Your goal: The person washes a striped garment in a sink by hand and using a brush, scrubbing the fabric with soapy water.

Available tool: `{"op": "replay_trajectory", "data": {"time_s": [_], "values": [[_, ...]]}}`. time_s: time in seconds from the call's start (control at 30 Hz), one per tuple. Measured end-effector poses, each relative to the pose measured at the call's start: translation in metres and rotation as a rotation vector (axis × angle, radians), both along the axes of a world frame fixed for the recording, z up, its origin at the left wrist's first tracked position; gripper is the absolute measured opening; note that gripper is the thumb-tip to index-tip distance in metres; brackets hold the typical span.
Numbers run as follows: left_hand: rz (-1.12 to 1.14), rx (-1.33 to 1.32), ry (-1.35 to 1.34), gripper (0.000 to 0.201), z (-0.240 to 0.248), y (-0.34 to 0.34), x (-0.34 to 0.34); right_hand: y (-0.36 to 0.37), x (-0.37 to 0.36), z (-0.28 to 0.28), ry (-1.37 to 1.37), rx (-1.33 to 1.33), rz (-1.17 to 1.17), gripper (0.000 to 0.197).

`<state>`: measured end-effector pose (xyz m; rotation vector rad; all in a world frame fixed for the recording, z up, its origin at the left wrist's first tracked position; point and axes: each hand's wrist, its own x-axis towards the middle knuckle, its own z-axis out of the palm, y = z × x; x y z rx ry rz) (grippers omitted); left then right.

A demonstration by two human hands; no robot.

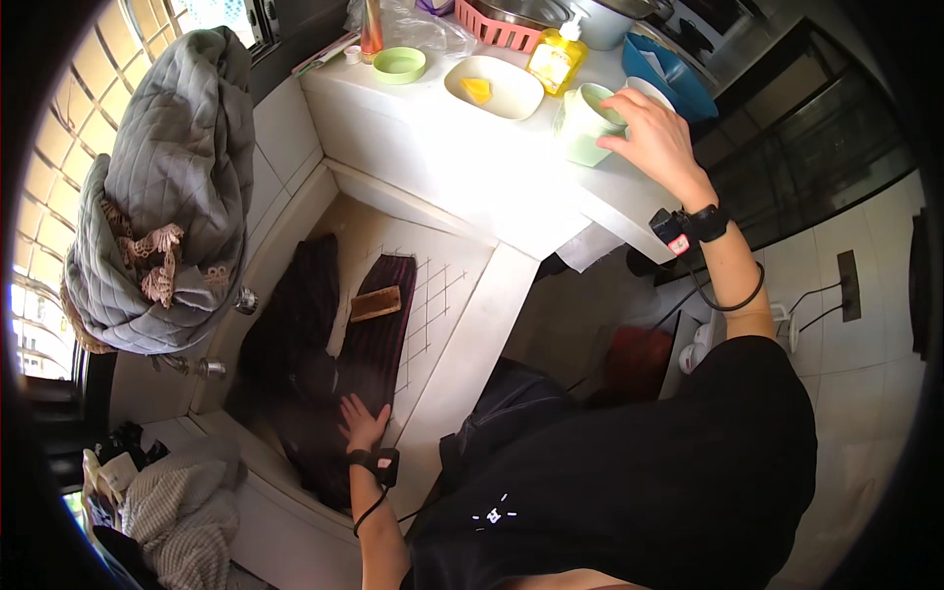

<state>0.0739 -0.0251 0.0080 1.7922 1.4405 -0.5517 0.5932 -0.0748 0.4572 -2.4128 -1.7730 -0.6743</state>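
My left hand [364, 425] lies flat, fingers spread, on dark trousers with reddish stripes [379, 354], spread over the white basin [462, 285]. A brown wooden scrubbing brush [376, 304] rests on one trouser leg, farther from me than that hand. On the counter, my right hand [654, 138] is at the rim of a light green container [580, 133]. Its thumb and fingers stand apart in a curve, near the container's mouth. What lies inside the container cannot be made out.
The white counter [413, 128] holds a pale dish with a yellow piece [477, 90], a green lid [399, 65], a yellow pump bottle [558, 59], a pink basket [501, 31] and a blue basin [669, 74]. Grey quilted fabric [177, 147] hangs left, near metal taps [211, 368].
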Motion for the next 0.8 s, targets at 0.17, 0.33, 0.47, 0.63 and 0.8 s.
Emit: {"op": "replay_trajectory", "data": {"time_s": [0.17,0.33,0.47,0.63,0.8], "values": [[-0.011,-0.056,0.004,0.111,0.0,0.004,-0.002,-0.005,0.019,-0.022,0.059,-0.149,-0.166,0.037],[-0.029,-0.049,0.027,0.112,-0.006,0.005,-0.004,-0.004,0.004,-0.02,0.142,-0.063,0.036,0.031],[-0.018,-0.045,-0.005,0.112,-0.01,0.004,-0.005,-0.018,-0.038,-0.009,0.175,0.069,0.254,0.028],[-0.029,-0.024,-0.012,0.111,-0.011,0.003,-0.006,-0.031,-0.078,-0.052,0.517,-0.114,0.447,0.028],[-0.049,-0.012,0.021,0.11,-0.007,0.004,-0.004,-0.021,-0.076,-0.171,0.612,-0.371,0.382,0.025]]}}
